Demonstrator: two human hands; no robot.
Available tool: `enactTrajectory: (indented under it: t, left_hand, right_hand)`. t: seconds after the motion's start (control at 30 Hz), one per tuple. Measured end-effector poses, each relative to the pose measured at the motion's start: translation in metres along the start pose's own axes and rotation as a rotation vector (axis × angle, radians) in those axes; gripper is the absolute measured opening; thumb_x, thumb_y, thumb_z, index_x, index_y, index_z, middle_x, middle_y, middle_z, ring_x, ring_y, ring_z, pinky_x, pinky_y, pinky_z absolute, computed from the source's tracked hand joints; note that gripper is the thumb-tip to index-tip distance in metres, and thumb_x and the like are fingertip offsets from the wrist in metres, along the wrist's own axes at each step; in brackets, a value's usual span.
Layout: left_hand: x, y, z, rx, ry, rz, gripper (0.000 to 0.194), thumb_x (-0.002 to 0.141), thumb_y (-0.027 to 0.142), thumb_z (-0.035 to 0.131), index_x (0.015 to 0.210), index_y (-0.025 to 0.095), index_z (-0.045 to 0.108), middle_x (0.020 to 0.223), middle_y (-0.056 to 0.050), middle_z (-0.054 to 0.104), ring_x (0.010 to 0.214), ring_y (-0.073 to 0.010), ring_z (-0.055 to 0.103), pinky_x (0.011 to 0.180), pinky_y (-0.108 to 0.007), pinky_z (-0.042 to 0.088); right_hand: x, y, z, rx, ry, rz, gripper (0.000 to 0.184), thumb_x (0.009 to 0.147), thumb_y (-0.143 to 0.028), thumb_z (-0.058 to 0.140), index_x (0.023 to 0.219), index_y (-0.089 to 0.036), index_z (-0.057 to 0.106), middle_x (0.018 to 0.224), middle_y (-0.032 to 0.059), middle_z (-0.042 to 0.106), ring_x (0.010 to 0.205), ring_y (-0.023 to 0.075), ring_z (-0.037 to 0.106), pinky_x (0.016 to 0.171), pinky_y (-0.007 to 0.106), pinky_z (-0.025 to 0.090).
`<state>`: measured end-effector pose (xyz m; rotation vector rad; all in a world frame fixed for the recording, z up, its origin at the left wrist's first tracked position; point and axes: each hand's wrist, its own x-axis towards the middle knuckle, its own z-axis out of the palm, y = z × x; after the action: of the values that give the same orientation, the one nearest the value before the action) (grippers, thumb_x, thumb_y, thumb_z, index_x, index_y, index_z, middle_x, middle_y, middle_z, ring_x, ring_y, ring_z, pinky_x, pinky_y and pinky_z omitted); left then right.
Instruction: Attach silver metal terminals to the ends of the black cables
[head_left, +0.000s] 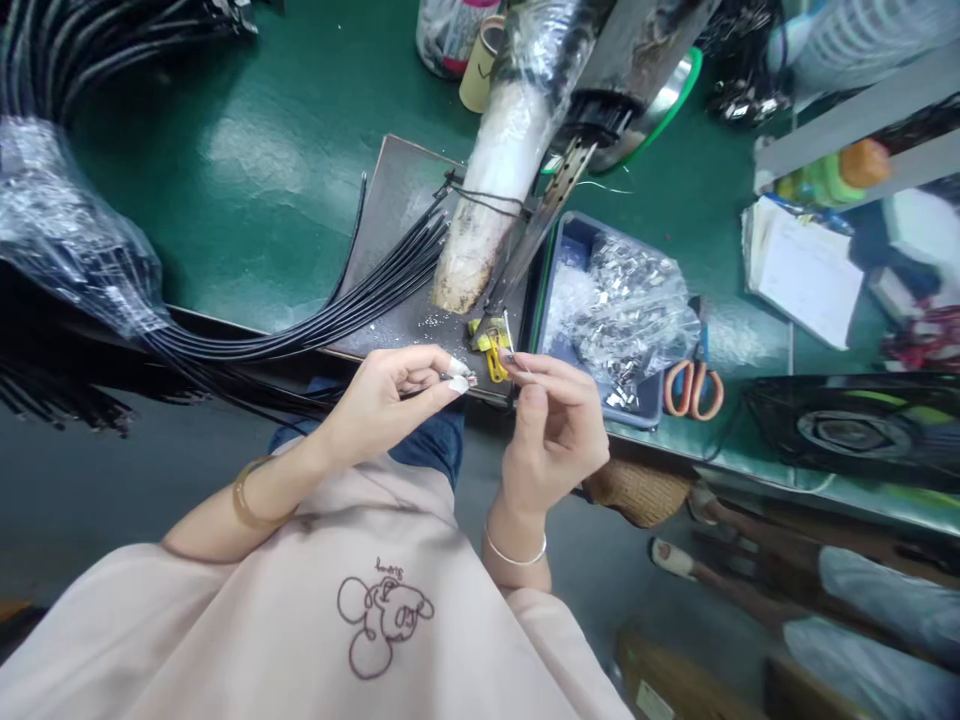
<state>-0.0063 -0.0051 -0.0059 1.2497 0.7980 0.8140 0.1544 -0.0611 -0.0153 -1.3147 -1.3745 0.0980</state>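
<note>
My left hand (394,395) is closed in a pinch, with white coverings on its thumb and index fingertips. A small metallic piece (470,379) shows at those tips, too small to name. To its right, my right hand (555,425) has thumb and fingers pressed together near a thin pale strand (510,335); what exactly lies in the pinch is unclear. Between and just beyond the hands sits a yellow clip-like thing (495,355) at the edge of a dark board (390,215). A bundle of black cables (300,340) runs onto the board from the left.
A wrapped white tube (487,190) and a metal arm (544,220) hang over the board. A blue tray (551,270) carries bagged small metal parts (637,300). Orange-handled scissors (694,388) lie beside it. Plastic-wrapped cables (67,220) are at left; another person's legs (750,580) show lower right.
</note>
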Motion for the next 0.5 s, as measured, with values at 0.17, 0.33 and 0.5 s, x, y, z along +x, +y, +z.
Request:
enactTrajectory:
  t: [0.17,0.33,0.5]
  left_hand:
    - [0.0020,0.0017,-0.0021,-0.032,0.002,-0.014,0.016,0.085,0.028,0.068,0.079,0.013,0.068,0.062,0.003,0.050,0.057,-0.0082,0.040,0.055,-0.021,0.033]
    - [0.0049,-0.0010,-0.0063,-0.083,-0.037,-0.059,0.019,0.085,0.032,0.068,0.083,0.013,0.070,0.063,0.003,0.051,0.058,-0.0092,0.040,0.055,-0.022,0.034]
    - [0.0083,-0.0034,-0.0084,-0.055,-0.018,-0.038,0.022,0.087,0.034,0.068,0.084,0.013,0.073,0.065,0.000,0.056,0.061,-0.0103,0.044,0.057,-0.022,0.037]
  right_hand:
    - [-0.0037,-0.0007,0.0021,-0.079,-0.044,-0.220,0.017,0.092,-0.009,0.071,0.102,-0.023,0.072,0.097,0.0018,0.080,0.087,0.0154,0.078,0.077,0.029,0.065]
    - [-0.0050,0.0036,0.0063,0.073,-0.066,-0.007,0.016,0.093,-0.009,0.069,0.101,-0.023,0.068,0.097,0.0018,0.079,0.087,0.0150,0.079,0.075,0.028,0.067]
    - [0.0004,0.0031,0.0054,-0.030,-0.133,-0.088,0.016,0.090,-0.009,0.072,0.094,-0.023,0.067,0.097,0.0014,0.080,0.089,0.0162,0.079,0.080,0.031,0.066]
